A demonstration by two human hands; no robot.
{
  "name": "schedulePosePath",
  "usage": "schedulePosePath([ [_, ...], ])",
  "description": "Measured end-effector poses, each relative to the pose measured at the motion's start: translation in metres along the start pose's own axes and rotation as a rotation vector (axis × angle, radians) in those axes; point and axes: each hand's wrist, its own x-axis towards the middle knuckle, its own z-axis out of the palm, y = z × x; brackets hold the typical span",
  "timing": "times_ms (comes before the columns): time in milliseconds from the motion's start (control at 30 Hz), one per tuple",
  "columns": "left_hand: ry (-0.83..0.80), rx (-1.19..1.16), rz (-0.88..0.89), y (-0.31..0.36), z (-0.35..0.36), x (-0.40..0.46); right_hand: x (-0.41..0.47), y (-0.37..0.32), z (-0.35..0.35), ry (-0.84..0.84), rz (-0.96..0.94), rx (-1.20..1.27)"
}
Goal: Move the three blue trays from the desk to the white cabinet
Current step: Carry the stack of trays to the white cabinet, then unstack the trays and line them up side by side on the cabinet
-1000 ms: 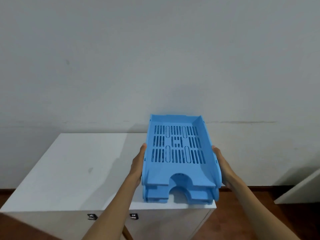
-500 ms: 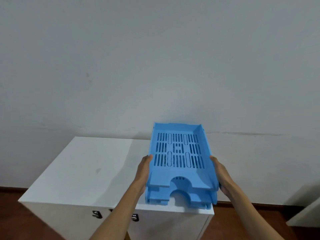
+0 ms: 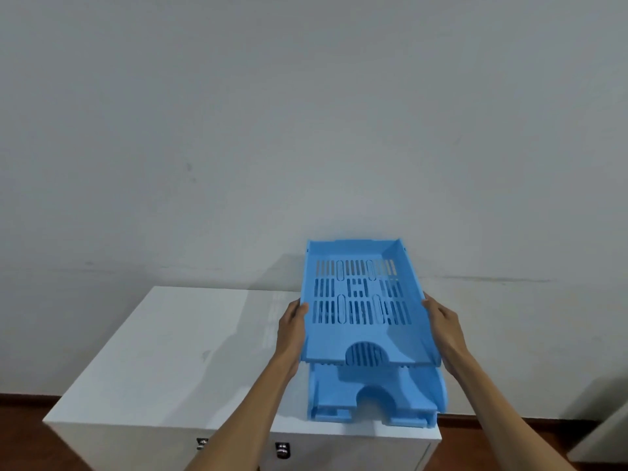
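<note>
A slotted blue tray (image 3: 362, 300) is held level above a second blue tray (image 3: 377, 396), with a clear gap between them at the front. The lower tray rests on the right end of the white cabinet (image 3: 176, 362), its front edge near the cabinet's front edge. My left hand (image 3: 292, 329) grips the upper tray's left wall and my right hand (image 3: 443, 329) grips its right wall. I cannot tell whether a third tray lies within the lower one.
A plain grey-white wall rises right behind the cabinet. Two small metal locks (image 3: 282, 450) sit on the cabinet's front. Dark red-brown floor (image 3: 20, 433) shows on both sides, and a white furniture edge (image 3: 608, 433) juts in at the lower right.
The upper tray has risen off the lower one and shifted a little toward the wall, with both hands still on its sides. The camera view has tilted so the cabinet sits lower.
</note>
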Motion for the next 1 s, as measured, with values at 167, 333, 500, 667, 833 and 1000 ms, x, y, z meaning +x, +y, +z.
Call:
schedulePosePath([
  [167, -0.016, -0.057, 0.085, 0.032, -0.067, 0.021, -0.007, -0.034, 0.065, 0.027, -0.055, 0.036],
  [333, 0.032, -0.048, 0.06, 0.028, -0.177, 0.038, -0.033, -0.033, 0.171, -0.006, -0.058, 0.057],
  [500, 0.088, 0.002, 0.013, -0.001, -0.282, 0.048, -0.07, -0.014, 0.267, -0.07, -0.031, 0.036],
  [667, 0.125, 0.043, -0.02, -0.032, -0.357, 0.049, -0.11, 0.012, 0.336, -0.159, 0.051, 0.074],
  [833, 0.161, 0.102, -0.039, -0.055, -0.413, 0.053, -0.143, 0.037, 0.393, -0.204, 0.152, 0.116],
  [1000, 0.195, 0.163, -0.02, -0.058, -0.454, 0.073, -0.155, 0.048, 0.438, -0.216, 0.192, 0.125],
])
